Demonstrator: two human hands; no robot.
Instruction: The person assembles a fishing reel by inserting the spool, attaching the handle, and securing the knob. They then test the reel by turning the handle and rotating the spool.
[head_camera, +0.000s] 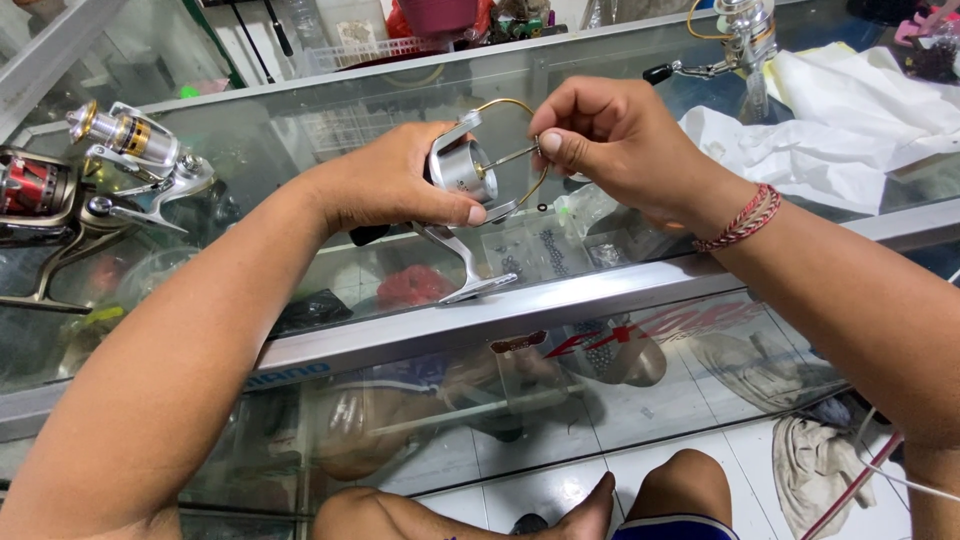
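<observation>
At the centre of the frame, the left hand (395, 185) is gripping a silver fishing reel (462, 172) by its body, thumb pressing the lower edge, with the reel's foot (478, 288) hanging down above the glass counter (560, 300). The right hand (615, 140) is pinching a thin metal pin (510, 156) between thumb and forefinger, its tip meeting the reel's hub inside the gold wire bail (520, 110). Good practice, as judged here, is holding the reel steady and keeping the pin in line with the hub, not forcing it sideways. At the left of the frame, 2 other reels (120, 150) are resting on the counter; at the upper right, a white cloth (850, 110) is lying beside 1 more reel (745, 35).
</observation>
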